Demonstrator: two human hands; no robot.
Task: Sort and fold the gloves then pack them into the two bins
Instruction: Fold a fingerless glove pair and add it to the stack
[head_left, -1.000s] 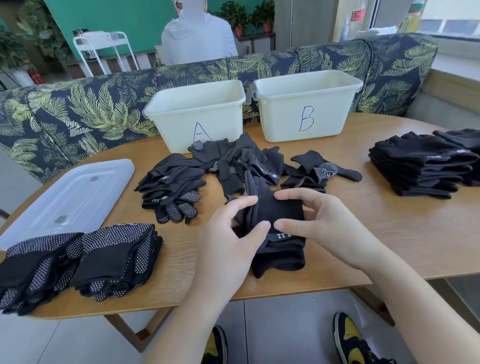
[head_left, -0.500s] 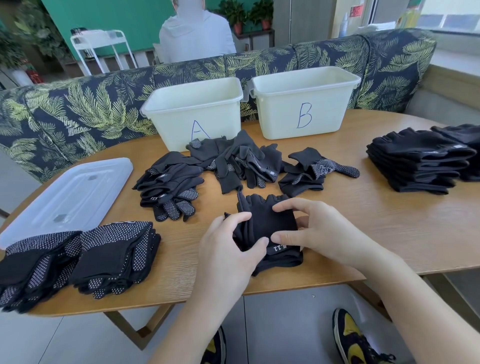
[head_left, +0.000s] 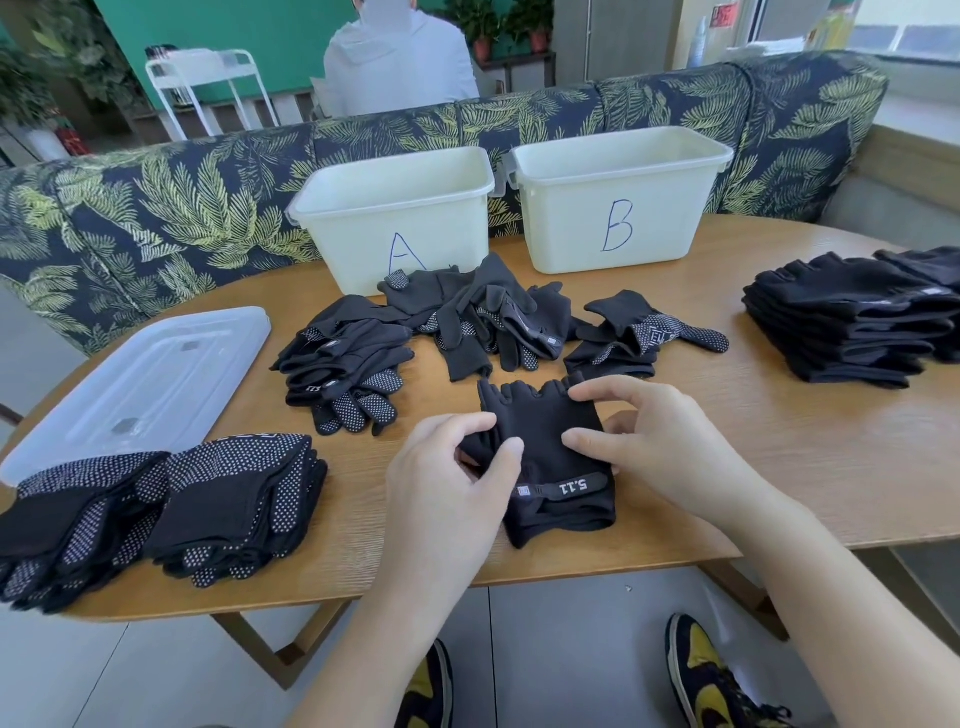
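Bright daylight from window (head_left: 904, 31) at upper right; soft sheen on tabletop (head_left: 779, 447). Shadows faint. Wide-angle bending at edges. Focus sharp throughout, no blur.

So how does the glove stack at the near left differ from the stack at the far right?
The left stack shows white grip dots; the right stack shows plain black fabric. The left stack lies in two slumped, side-by-side piles at the table edge; most of the right stack is one taller, tidier pile. Both hold folded black gloves, outside the bins.
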